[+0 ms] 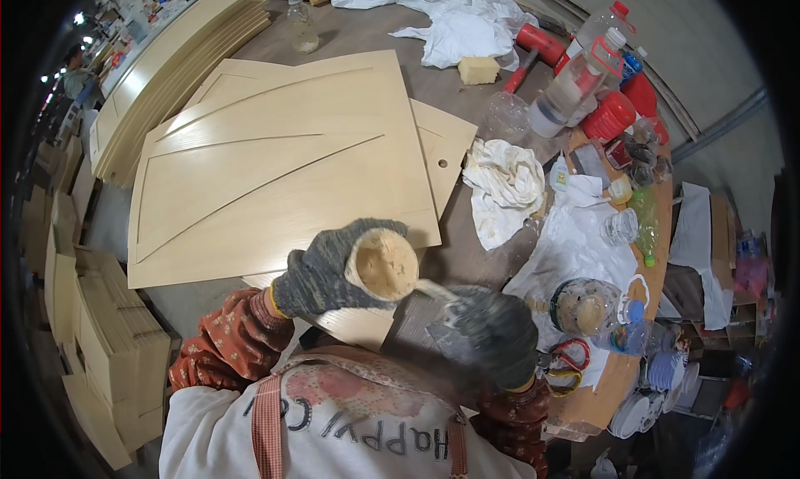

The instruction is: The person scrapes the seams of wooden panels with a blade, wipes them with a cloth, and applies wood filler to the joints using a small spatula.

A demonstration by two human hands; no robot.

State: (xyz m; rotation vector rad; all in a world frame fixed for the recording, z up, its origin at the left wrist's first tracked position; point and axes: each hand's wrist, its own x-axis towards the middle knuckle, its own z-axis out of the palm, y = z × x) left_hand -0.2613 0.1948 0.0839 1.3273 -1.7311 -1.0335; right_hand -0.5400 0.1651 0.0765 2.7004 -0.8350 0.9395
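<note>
My left hand (pixel 337 266), in a dark grey knit glove, is wrapped round a small pale cup (pixel 382 265). Tan paste lines the inside of the cup, which tilts toward me. To its right, my right hand (pixel 493 333) wears a similar glove and is blurred by motion. It grips what looks like a putty knife (pixel 450 339) with a flat grey blade. A pale, paste-smeared stick-like piece (pixel 435 291) reaches from the cup's rim to the right hand. Beyond the cup lies a cream panel (pixel 275 170) with curved and slanting grooves, on top of other panels.
Curved panels (pixel 179 70) are stacked at the far left, more boards (pixel 117 337) at the near left. On the right stand bottles (pixel 575 87), a crumpled cloth (pixel 504 183), a clear jar (pixel 582 305) and red-handled scissors (pixel 569 362). A sponge (pixel 478 70) and red mallet (pixel 533 50) lie farther back.
</note>
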